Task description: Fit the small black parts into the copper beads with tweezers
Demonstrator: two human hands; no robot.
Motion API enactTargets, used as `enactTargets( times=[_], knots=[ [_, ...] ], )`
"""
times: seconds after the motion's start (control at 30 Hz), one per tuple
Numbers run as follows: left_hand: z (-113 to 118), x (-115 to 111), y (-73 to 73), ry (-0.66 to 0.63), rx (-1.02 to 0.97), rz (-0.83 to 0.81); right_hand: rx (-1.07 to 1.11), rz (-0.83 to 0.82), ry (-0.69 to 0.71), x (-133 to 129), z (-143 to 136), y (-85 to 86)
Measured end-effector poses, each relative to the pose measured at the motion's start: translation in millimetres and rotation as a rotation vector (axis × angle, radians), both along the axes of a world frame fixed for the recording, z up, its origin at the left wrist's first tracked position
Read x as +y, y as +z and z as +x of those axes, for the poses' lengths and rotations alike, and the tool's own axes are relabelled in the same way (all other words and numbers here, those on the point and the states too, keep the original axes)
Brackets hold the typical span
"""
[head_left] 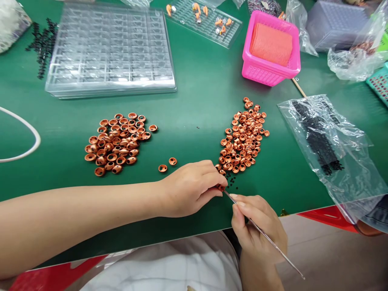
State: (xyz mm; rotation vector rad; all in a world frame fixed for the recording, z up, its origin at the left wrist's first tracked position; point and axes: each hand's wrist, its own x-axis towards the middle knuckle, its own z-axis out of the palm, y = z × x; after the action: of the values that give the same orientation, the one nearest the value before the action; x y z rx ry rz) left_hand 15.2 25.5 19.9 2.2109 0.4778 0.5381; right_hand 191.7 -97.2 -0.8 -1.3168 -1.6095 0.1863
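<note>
My left hand [192, 188] pinches a copper-coloured ring piece [221, 188] between thumb and fingers, just below the right pile. In my right hand [260, 226] is a thin metal tool [273, 244], its tip touching or very near that piece. Tiny black bits [232, 180] lie on the green table beside my left fingertips. One pile of copper pieces [242, 141] spreads above my hands, and another pile [117, 143] lies to the left. Two loose copper pieces [163, 168] rest between the piles, above my left wrist.
Stacked clear plastic trays [110, 52] stand at the back left of the green table [194, 101]. A pink basket [271, 72] holds a folded orange-red cloth [270, 44]. On the right lies a plastic bag [351, 149] with black strips. A white cable [33, 133] curves at the left edge.
</note>
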Motion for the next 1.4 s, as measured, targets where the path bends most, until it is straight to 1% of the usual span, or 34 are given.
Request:
enactTargets(
  times=[0.27, 0.47, 0.6, 0.77, 1.0, 1.13, 1.4],
  knots=[
    [0.2, -1.9, -3.3, -0.012, 0.051, 0.094, 0.024, -0.042, -0.008, -1.2, -0.6, -2.3],
    [-0.3, -5.1, -3.7, -0.028, 0.019, 0.158, 0.058, -0.051, 0.021, -2.8, 0.2, -0.1],
    [-0.1, -6.0, -1.0, -0.027, 0.021, 0.164, 0.052, -0.028, 0.038, -1.7, 1.4, 1.3],
    [1.1, -6.8, -2.0, -0.017, 0.006, 0.161, 0.058, -0.015, 0.041, 0.1, 0.9, 1.6],
    [2.2, -7.0, -2.8, -0.022, -0.022, 0.128, 0.082, -0.046, 0.026, -0.1, 0.9, 0.2],
    [2.0, -6.7, -2.5, -0.029, -0.006, 0.112, 0.103, -0.033, 0.03, 1.0, 1.3, 0.7],
    [0.9, -7.9, -3.1, -0.028, 0.012, 0.137, 0.092, -0.027, 0.059, 1.4, 1.0, 1.9]
  ],
)
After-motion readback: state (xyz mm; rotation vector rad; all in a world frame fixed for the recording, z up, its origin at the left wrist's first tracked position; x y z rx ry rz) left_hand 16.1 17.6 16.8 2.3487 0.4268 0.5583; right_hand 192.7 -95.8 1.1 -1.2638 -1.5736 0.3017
